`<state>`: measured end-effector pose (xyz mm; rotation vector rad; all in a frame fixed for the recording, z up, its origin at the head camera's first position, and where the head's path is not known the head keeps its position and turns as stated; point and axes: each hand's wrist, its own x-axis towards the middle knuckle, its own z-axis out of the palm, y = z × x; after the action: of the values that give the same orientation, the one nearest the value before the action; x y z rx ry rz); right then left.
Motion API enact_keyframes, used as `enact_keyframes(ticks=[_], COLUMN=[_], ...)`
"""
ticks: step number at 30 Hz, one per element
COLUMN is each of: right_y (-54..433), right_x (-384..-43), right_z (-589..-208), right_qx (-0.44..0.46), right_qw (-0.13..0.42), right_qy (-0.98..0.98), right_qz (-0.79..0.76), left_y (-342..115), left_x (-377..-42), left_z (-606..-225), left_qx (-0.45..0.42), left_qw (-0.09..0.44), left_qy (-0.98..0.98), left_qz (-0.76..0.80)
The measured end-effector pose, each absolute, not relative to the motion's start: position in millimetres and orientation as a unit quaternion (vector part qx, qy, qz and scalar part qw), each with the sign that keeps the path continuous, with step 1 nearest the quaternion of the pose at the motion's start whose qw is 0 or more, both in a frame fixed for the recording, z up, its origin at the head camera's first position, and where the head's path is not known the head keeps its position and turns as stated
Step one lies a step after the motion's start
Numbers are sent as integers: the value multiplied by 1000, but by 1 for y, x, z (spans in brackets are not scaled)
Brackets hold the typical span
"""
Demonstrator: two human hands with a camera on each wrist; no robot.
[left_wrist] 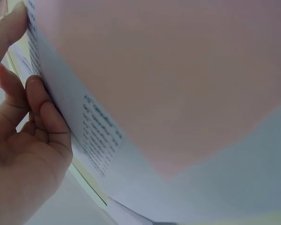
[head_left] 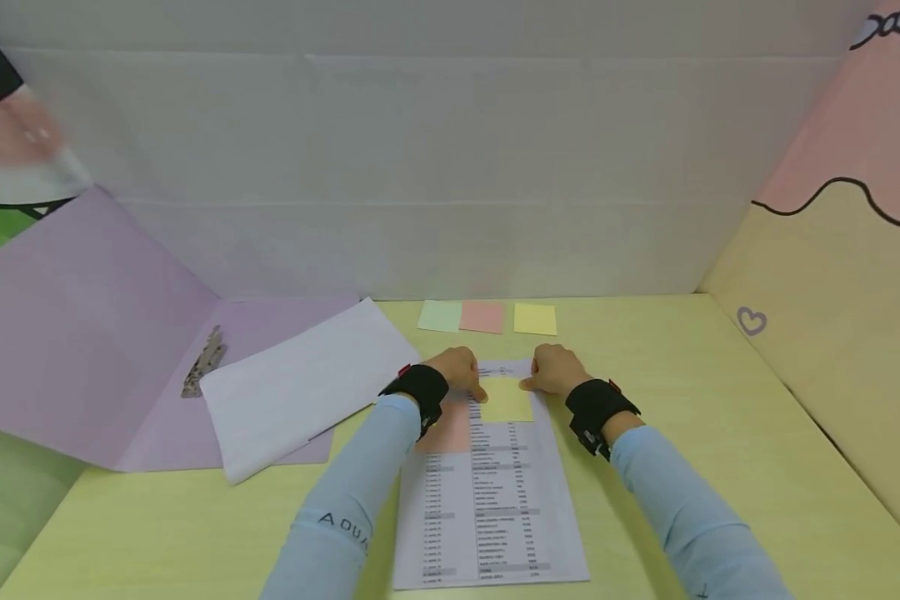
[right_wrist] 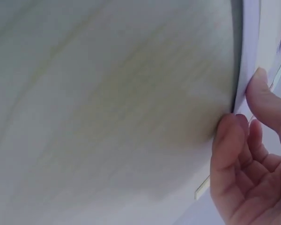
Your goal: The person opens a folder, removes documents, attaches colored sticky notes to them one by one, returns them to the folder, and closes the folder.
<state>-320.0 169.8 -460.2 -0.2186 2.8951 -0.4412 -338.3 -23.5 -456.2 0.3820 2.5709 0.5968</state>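
A printed sheet [head_left: 510, 500] with rows of text lies upright before me on the table. On its upper part are a yellow sticky note [head_left: 507, 403] and, left of that, a pink sticky note [head_left: 450, 432], partly covered by my left arm. My left hand [head_left: 453, 367] is at the sheet's upper left, its thumb by the yellow note; its wrist view shows curled fingers at the paper's edge. My right hand [head_left: 557, 371] pinches the sheet's right edge near the top, thumb [right_wrist: 262, 96] on one side and fingers on the other.
To the left stands an open purple folder [head_left: 82, 333] with a metal clip [head_left: 204, 362] inside. Blank white paper [head_left: 307, 383] lies across it. Green [head_left: 439, 316], pink [head_left: 483, 317] and yellow [head_left: 536, 319] notes sit along the table's back edge, below the rear panel [head_left: 450, 167].
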Motion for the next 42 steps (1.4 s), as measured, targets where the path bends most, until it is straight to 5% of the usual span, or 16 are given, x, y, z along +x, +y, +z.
enact_keyframes(ticks=[21, 42], right_y=[107, 180], right_x=[-323, -317], right_z=[-462, -453], right_qx=[-62, -65], right_qw=[101, 167], right_qy=[982, 975], right_qz=[-150, -128], left_y=[-26, -28], left_x=[-347, -338], left_z=[-465, -454], left_qx=[138, 169], left_qw=[247, 229], left_qy=[934, 930], left_qz=[217, 234])
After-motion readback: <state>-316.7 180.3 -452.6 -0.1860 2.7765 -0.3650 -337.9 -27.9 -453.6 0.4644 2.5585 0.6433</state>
